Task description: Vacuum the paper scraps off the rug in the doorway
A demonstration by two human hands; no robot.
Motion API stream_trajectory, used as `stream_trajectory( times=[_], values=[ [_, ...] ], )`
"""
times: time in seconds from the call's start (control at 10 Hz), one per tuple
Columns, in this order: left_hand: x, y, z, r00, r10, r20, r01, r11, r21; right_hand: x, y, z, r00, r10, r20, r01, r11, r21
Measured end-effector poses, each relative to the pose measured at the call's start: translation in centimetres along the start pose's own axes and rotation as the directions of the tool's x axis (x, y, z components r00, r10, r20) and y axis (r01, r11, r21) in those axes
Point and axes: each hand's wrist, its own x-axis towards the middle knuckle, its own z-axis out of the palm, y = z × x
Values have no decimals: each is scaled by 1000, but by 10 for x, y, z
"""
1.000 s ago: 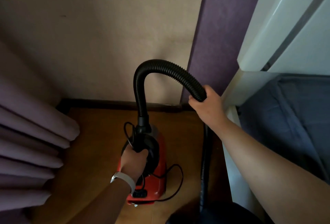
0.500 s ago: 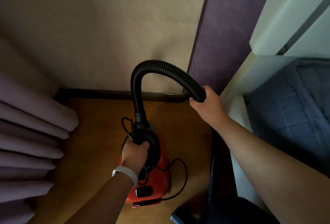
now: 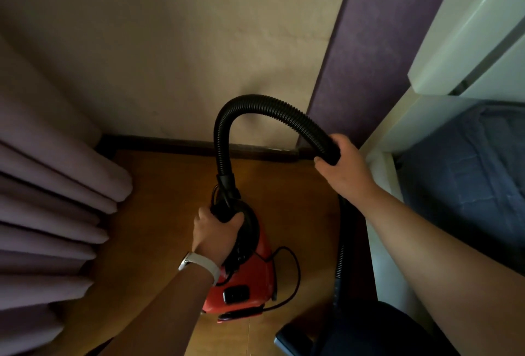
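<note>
Still at the fetch-the-machine stage, by the look of it. Small red canister vacuum (image 3: 244, 279) sitting on the wooden floor (image 3: 159, 213) in a corner, between purple curtains (image 3: 51, 208) and a bed (image 3: 466, 179). No rug or paper scraps anywhere in view, so presumably elsewhere.

Left hand (image 3: 217, 235) wrapped around the black carry handle on top of the body, fingers (image 3: 237, 218) closed tight on it. Right hand (image 3: 345, 168) clamped on the ribbed black hose (image 3: 255, 105), partway along, just past where it arches up and over from the canister neck. Rest of the hose dropping down along the bed frame toward what looks like the floor head at bottom right, too dark to be sure.

Handling guess: compact body, probably light enough for one hand via that handle. Hose bendy and springy, likely to whip or drag, so worth gripping close to the stiff end. Loose power cord (image 3: 295, 270) looping beside the body, easy to snag or trip on when carrying. Bed frame close by, so watch for bumps.
</note>
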Motion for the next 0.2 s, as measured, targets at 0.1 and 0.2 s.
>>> stream_trajectory(
  times=[0.1,0.2],
  values=[
    [-3,-2,-8,999,14,34,-17,995,95,-3,-2,-4,999,22,30,-22,1000,-1],
    [-2,-4,-12,999,18,33,-22,993,115,-6,-2,-3,1000,18,-10,-18,999,-27]
  ],
)
